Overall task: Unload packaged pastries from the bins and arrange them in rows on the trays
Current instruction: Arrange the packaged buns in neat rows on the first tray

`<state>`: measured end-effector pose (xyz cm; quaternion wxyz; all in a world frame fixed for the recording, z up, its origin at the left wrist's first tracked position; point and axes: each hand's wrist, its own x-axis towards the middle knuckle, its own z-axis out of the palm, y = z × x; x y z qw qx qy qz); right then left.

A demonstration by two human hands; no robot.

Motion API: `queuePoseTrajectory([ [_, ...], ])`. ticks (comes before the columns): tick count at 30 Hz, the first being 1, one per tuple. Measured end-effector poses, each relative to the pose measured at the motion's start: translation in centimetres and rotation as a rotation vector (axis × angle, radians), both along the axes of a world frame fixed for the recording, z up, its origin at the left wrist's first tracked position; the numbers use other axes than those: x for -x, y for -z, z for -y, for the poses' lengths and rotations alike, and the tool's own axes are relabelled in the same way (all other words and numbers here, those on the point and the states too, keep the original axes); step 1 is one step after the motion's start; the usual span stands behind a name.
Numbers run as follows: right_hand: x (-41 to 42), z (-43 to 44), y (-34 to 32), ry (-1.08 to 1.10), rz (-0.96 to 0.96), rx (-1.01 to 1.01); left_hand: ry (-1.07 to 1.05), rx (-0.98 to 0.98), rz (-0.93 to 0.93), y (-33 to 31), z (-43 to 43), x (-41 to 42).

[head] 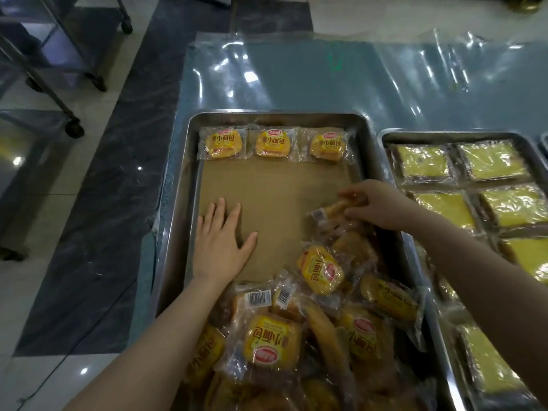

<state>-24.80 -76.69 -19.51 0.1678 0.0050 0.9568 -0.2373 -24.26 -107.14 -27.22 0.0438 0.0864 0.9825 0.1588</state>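
Loose pile of wrapped buns (296,336) is being carried at the 6 o'clock end of the steel tray (189,179), overlapped and tilted, some barcode-up. Left hand (221,244) is being laid flat on the brown liner (267,197) at 8 o'clock of the tray, fingers spread, nothing held. One packet (329,213) is being pinched at its end by the right hand (376,203) at 3 o'clock, near the tray's right wall, on the pile's far edge.

Handling, as judged: packets are being read as light and soft, with a slick, crinkly wrapper. A bun is likely being dented by any hard squeeze. Hold is best being taken on the sealed wrapper end, or lightly across both sides.

Room: bare liner is being offered from centre toward 12 o'clock, up to the row of three packets (274,143) being shown label-up along the far wall. Raised rims are being met on all sides. The right rim is being crowded by the second tray (444,134) at 3 o'clock, filled with wrapped yellow slices (424,161). At 12 o'clock the worktop (296,69) is being covered by wrinkled clear film (444,69). A wheeled rack (74,126) is being seen at 10 o'clock, well apart.
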Motion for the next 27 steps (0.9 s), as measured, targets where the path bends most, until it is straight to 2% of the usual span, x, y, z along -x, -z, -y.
queuePoseTrajectory([
  [3, -0.3, 0.6, 0.0, 0.190, -0.123, 0.094, -0.007, -0.096, 0.070, -1.4, -0.7, 0.3],
  [6, -0.6, 2.7, 0.0, 0.327, -0.313, 0.171, 0.034, -0.332, 0.087, -3.4, -2.6, -0.1],
  [8, -1.0, 4.9, 0.1, 0.298, -0.386, 0.171, -0.031, -0.601, 0.238, -5.1, -3.9, -0.5],
  [11, -2.1, 7.8, 0.5, 0.118, -0.512, 0.133, -0.226, -1.132, 0.585, -7.1, -5.2, -0.9],
  [13, -2.7, 8.7, 0.7, -0.013, -0.638, 0.128, -0.360, -1.358, 0.703, -7.5, -5.2, -1.1],
  [15, -2.8, 8.9, 0.8, -0.087, -0.669, 0.177, -0.445, -1.411, 0.668, -7.4, -4.8, -1.3],
  [18, -3.1, 9.5, 1.2, -0.105, -0.544, 0.267, -0.514, -1.446, 0.592, -6.6, -3.9, -1.4],
  [20, -3.6, 10.0, 1.6, 0.072, -0.424, 0.374, -0.533, -1.452, 0.543, -6.2, -3.3, -1.3],
  [24, -3.0, 10.6, 1.7, 0.537, -0.070, 0.869, -0.505, -1.403, 0.531, -5.8, -2.4, -1.0],
  [25, -2.6, 10.6, 1.8, 0.574, 0.003, 0.912, -0.478, -1.370, 0.541, -5.9, -2.2, -1.0],
  [27, -2.1, 10.8, 1.8, 0.558, 0.030, 0.894, -0.436, -1.336, 0.559, -6.1, -1.8, -1.0],
])
